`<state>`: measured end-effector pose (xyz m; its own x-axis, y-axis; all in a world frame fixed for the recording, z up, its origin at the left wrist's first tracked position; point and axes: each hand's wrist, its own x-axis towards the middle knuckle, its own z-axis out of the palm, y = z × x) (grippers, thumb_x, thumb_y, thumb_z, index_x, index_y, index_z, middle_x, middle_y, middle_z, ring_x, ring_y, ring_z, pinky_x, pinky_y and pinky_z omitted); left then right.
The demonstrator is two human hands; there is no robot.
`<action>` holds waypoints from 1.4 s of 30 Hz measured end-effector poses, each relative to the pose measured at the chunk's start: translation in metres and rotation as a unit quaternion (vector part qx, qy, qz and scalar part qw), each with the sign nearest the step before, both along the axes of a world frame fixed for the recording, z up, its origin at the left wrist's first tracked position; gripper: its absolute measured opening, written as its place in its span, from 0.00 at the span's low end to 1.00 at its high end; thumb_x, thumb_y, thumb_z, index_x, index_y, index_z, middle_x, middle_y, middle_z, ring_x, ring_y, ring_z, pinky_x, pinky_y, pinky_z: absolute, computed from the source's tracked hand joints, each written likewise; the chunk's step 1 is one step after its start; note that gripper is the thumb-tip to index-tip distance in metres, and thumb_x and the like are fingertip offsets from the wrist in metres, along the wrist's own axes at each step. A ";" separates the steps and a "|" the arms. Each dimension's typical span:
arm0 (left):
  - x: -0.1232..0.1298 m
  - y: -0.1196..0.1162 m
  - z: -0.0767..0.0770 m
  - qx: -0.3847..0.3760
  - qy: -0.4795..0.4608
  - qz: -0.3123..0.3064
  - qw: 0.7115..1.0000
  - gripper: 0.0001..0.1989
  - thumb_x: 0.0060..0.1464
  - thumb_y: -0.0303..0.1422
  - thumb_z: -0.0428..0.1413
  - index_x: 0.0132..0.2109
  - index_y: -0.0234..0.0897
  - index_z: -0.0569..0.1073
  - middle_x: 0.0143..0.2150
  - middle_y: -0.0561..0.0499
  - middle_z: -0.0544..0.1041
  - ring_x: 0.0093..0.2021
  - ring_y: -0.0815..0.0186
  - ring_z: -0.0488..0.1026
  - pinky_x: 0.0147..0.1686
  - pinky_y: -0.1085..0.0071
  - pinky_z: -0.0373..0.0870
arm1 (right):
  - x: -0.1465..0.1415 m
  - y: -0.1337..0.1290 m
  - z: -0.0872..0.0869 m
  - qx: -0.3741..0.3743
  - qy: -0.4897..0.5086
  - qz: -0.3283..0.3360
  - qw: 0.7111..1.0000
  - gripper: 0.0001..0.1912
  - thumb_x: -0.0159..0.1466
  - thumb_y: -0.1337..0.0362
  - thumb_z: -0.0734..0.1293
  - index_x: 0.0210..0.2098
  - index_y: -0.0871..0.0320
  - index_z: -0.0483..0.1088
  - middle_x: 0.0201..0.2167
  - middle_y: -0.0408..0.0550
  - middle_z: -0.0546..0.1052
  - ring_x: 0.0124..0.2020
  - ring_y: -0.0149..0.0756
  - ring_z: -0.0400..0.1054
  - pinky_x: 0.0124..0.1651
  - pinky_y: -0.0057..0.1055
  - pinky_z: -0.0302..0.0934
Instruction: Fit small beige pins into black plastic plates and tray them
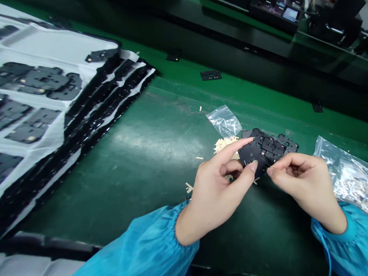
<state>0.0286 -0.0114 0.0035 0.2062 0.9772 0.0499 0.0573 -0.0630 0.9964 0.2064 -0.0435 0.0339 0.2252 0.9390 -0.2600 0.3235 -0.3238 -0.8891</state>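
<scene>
A flat black plastic plate (250, 155) with small cut-outs is gripped by its edges between the thumb and fingers of my left hand (217, 184). My right hand (303, 180) is closed in a pinch at the plate's lower right edge; whatever is between its fingertips is too small to make out. Just behind lie several similar black plastic parts (287, 142), partly hidden by the held plate. A heap of small cream-coloured pieces (224, 144) shows beyond my left fingers, and a few more lie scattered on the green mat (136, 170).
An empty-looking clear zip bag (225, 120) lies behind the heap. A fuller clear bag (352, 176) of small pieces is at the right. Stacked white-lined trays (60, 41) with black parts stand at the left. Single black parts, one a black plate (211, 75), lie farther back.
</scene>
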 end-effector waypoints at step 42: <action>0.002 0.000 0.006 -0.047 -0.011 -0.018 0.999 0.22 0.59 0.28 0.60 0.60 0.36 0.77 0.18 0.59 0.71 0.20 0.72 0.65 0.23 0.76 0.64 | 0.002 0.004 -0.004 -0.032 0.043 0.000 0.999 0.07 0.52 0.61 0.75 0.22 0.57 0.78 0.18 0.43 0.74 0.20 0.28 0.59 0.21 0.25 0.52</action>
